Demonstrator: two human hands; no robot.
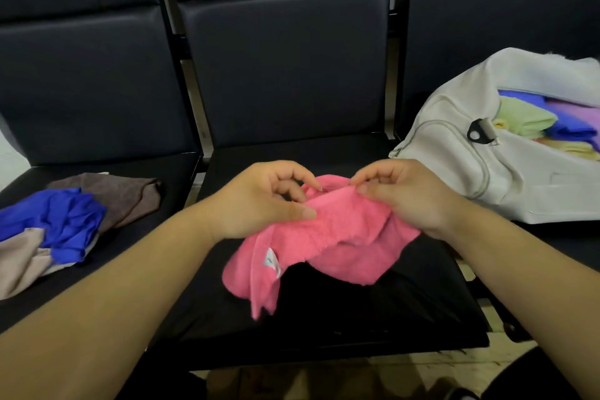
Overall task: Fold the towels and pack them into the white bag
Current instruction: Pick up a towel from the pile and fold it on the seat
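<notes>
Mid-frame, our left hand (259, 201) and right hand (402, 195) both pinch the crumpled towel (324, 237), folding just begun; next we should pull it flat, fold, then pack the bag (454, 172) at right.

Three seats stand side by side, backrests behind. Over the middle seat (324, 328) a towel (324, 247) hangs between the left grip (259, 198) and the right grip (406, 195), which pinch its far edge. On the left seat (175, 185) lies a pile of towels (65, 224), one over another. On the right seat (578, 234) sits the bag (454, 140), with folded towels (526, 117) stacked in its open mouth.
</notes>
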